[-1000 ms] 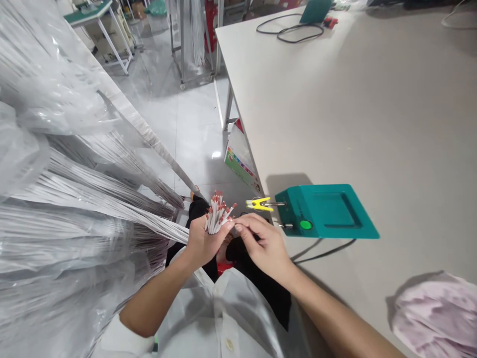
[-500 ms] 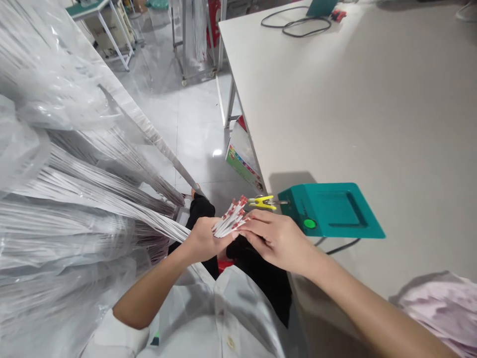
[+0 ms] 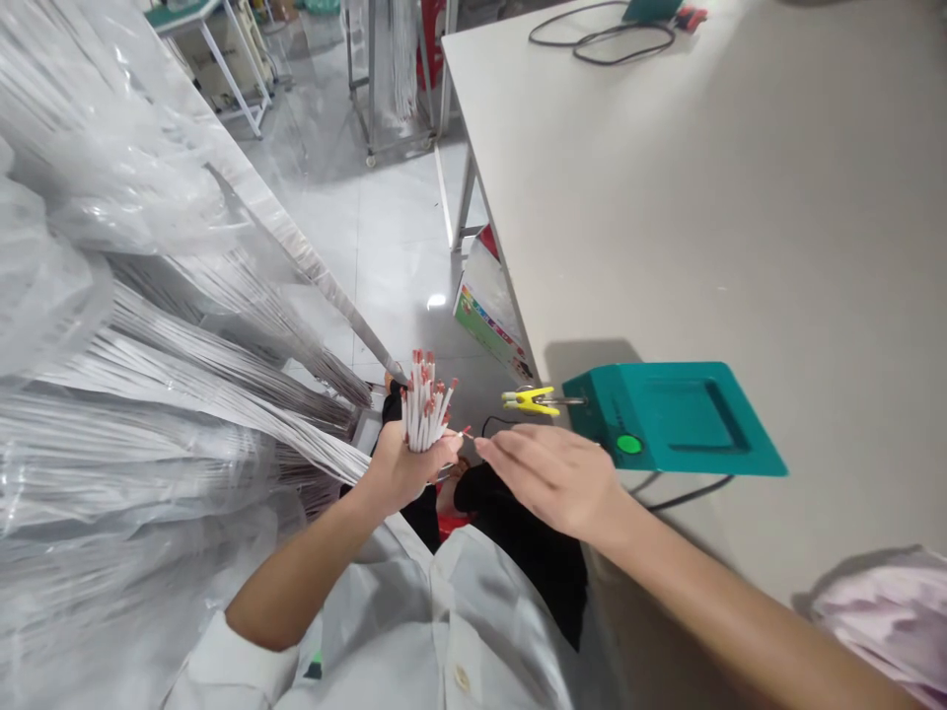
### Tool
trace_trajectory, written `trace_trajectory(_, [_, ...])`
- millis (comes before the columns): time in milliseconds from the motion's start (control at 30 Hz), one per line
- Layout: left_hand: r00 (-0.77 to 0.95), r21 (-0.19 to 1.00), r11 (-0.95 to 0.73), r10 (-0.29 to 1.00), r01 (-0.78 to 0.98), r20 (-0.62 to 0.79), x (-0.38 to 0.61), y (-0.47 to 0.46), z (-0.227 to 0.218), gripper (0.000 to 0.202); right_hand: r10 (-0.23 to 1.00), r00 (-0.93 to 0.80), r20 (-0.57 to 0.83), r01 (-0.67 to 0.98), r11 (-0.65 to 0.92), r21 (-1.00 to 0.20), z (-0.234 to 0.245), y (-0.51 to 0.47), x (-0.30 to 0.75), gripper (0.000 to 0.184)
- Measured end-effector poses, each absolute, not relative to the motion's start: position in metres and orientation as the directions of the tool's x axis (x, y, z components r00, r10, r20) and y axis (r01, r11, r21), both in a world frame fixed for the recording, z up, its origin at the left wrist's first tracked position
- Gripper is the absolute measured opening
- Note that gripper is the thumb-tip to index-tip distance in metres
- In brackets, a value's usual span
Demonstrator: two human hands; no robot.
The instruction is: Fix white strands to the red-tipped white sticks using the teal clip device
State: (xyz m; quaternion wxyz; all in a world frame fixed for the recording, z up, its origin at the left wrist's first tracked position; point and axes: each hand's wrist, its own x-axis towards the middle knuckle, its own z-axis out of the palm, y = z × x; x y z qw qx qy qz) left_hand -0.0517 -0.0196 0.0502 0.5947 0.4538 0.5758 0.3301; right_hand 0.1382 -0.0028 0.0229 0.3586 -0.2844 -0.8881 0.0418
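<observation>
My left hand [image 3: 403, 468] is closed around a bundle of white wires [image 3: 425, 404] whose reddish ends stick up above the fist. The bundle's long tail runs left from the hand. One thin wire end with a red tip [image 3: 466, 431] leans out to the right, between my two hands. My right hand [image 3: 554, 478] has its thumb and fingertips pinched together beside that tip. Whatever lies in the pinch is too small to make out. Just above the right hand is a yellow clip [image 3: 531, 399] on a metal rod, attached to a teal device [image 3: 681, 414] with a green button.
Long bundles of white wire [image 3: 184, 375], partly under clear plastic [image 3: 59, 296], hang at the left. The white table [image 3: 666, 227] fills the right, with a pink cloth [image 3: 888, 621] and a black cable [image 3: 628, 44] on it. A box [image 3: 488, 316] stands below the table edge.
My left hand has turned the bundle more upright and slightly left. My right hand has drawn apart from the bundle, and a single red-tipped wire end now shows in the gap.
</observation>
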Motion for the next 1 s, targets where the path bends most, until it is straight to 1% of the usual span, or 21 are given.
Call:
trace_trajectory(33, [0.102,0.921,0.347,0.924,0.180,-0.368,-0.051,-0.020,0.053,0.034,0.604,-0.503,0.618,0.497,0.788,-0.365,0.026,-0.002,0.138,0.019])
trace_trajectory(67, [0.093,0.919,0.324,0.932,0.225,-0.351,-0.050,-0.020,0.055,0.035,0.681,-0.428,0.595,0.502,0.726,-0.470,0.029,-0.001,0.138,0.018])
trace_trajectory(100, [0.090,0.918,0.300,0.939,0.260,-0.332,-0.049,-0.020,0.055,0.034,0.757,-0.369,0.539,0.490,0.651,-0.580,0.034,0.001,0.137,0.017])
trace_trajectory(133, [0.094,0.920,0.274,0.946,0.281,-0.310,-0.048,-0.021,0.055,0.032,0.811,-0.359,0.462,0.460,0.585,-0.668,0.039,0.002,0.137,0.016])
trace_trajectory(167, [0.100,0.922,0.254,0.950,0.292,-0.294,-0.048,-0.022,0.053,0.029,0.833,-0.388,0.394,0.427,0.542,-0.724,0.043,0.004,0.136,0.015])
trace_trajectory(200, [0.108,0.924,0.245,0.952,0.294,-0.287,-0.048,-0.022,0.051,0.024,0.830,-0.445,0.336,0.401,0.520,-0.754,0.047,0.006,0.135,0.015])
trace_trajectory(267, [0.132,0.929,0.242,0.949,0.279,-0.287,-0.049,-0.024,0.047,0.015,0.773,-0.580,0.259,0.365,0.530,-0.766,0.052,0.009,0.133,0.016])
trace_trajectory(333, [0.170,0.937,0.244,0.942,0.250,-0.291,-0.051,-0.025,0.043,0.008,0.711,-0.671,0.209,0.333,0.542,-0.772,0.055,0.012,0.133,0.017])
trace_trajectory(400, [0.223,0.947,0.252,0.929,0.199,-0.294,-0.056,-0.026,0.041,0.009,0.689,-0.702,0.184,0.285,0.507,-0.814,0.055,0.014,0.132,0.017])
trace_trajectory(467, [0.277,0.951,0.275,0.912,0.138,-0.304,-0.060,-0.026,0.041,0.012,0.703,-0.693,0.162,0.210,0.411,-0.887,0.053,0.013,0.129,0.014])
trace_trajectory(567, [0.288,0.944,0.328,0.902,0.028,-0.322,-0.065,-0.026,0.043,0.021,0.796,-0.594,0.118,0.004,0.149,-0.989,0.048,0.007,0.119,0.012])
trace_trajectory(633, [0.254,0.941,0.333,0.917,-0.061,-0.308,-0.064,-0.027,0.043,0.026,0.880,-0.471,0.061,-0.147,-0.010,-0.989,0.043,-0.001,0.108,0.014])
trace_trajectory(700, [0.208,0.941,0.306,0.939,-0.147,-0.273,-0.060,-0.028,0.042,0.027,0.934,-0.357,-0.014,-0.230,-0.103,-0.968,0.038,-0.008,0.097,0.017])
trace_trajectory(767, [0.156,0.940,0.287,0.953,-0.184,-0.260,-0.054,-0.029,0.040,0.028,0.963,-0.258,-0.074,-0.284,-0.149,-0.947,0.034,-0.015,0.087,0.019])
trace_trajectory(833, [0.094,0.940,0.287,0.957,-0.185,-0.274,-0.049,-0.032,0.038,0.029,0.982,-0.173,-0.072,-0.283,-0.120,-0.952,0.031,-0.019,0.082,0.020])
trace_trajectory(867, [0.061,0.942,0.286,0.958,-0.175,-0.279,-0.047,-0.033,0.038,0.029,0.991,-0.129,-0.035,-0.243,-0.066,-0.968,0.030,-0.020,0.082,0.018])
trace_trajectory(933, [0.027,0.950,0.282,0.959,-0.132,-0.281,-0.045,-0.034,0.039,0.027,0.990,-0.072,0.124,-0.078,0.118,-0.990,0.029,-0.019,0.085,0.013])
trace_trajectory(967, [0.027,0.955,0.277,0.961,-0.103,-0.276,-0.045,-0.034,0.040,0.027,0.971,-0.070,0.227,0.035,0.230,-0.973,0.028,-0.018,0.088,0.012])
trace_trajectory(1000, [0.036,0.960,0.272,0.962,-0.068,-0.270,-0.045,-0.034,0.040,0.027,0.938,-0.092,0.333,0.149,0.344,-0.927,0.027,-0.016,0.092,0.012])
